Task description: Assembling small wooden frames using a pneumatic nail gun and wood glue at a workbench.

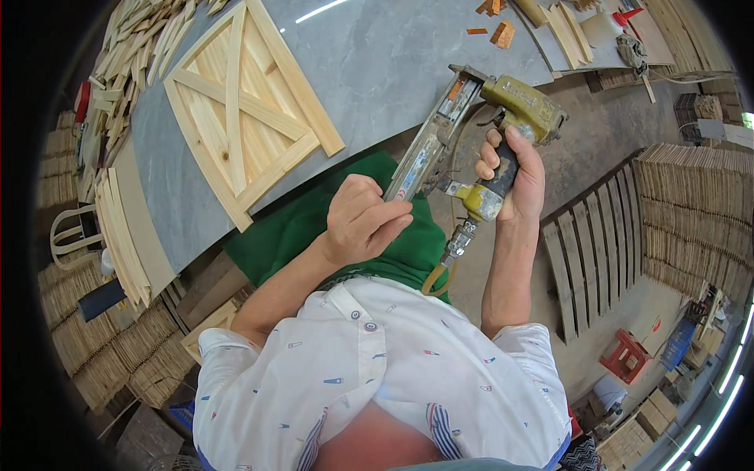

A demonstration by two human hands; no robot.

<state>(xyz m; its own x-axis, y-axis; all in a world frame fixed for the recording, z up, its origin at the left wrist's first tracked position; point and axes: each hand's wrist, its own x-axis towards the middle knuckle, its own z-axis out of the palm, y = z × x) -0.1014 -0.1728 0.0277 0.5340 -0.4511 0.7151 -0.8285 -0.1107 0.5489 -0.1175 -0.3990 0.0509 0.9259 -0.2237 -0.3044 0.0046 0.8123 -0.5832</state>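
Observation:
My right hand (522, 174) is wrapped round the black grip of a worn yellow-green pneumatic nail gun (528, 106), which is held up above my lap, near the table's front edge. Its long metal magazine (432, 145) slants down to the left, with a copper-coloured strip (455, 89) showing near its upper end. At the magazine's lower end, my left hand (361, 218) is closed, its fingers pressed against the metal. A yellow air hose (433, 279) joins the metal coupling below the grip. On the table left of the gun lies a wooden panel (267, 114) with crossed braces.
The grey tabletop (377, 55) carries heaped wood strips (149, 47) at far left and copper-coloured pieces (503, 34) at the back. A glue bottle (603, 28) with a red tip stands back right. A slatted pallet (593, 243) and stacked boards (695, 212) are to the right.

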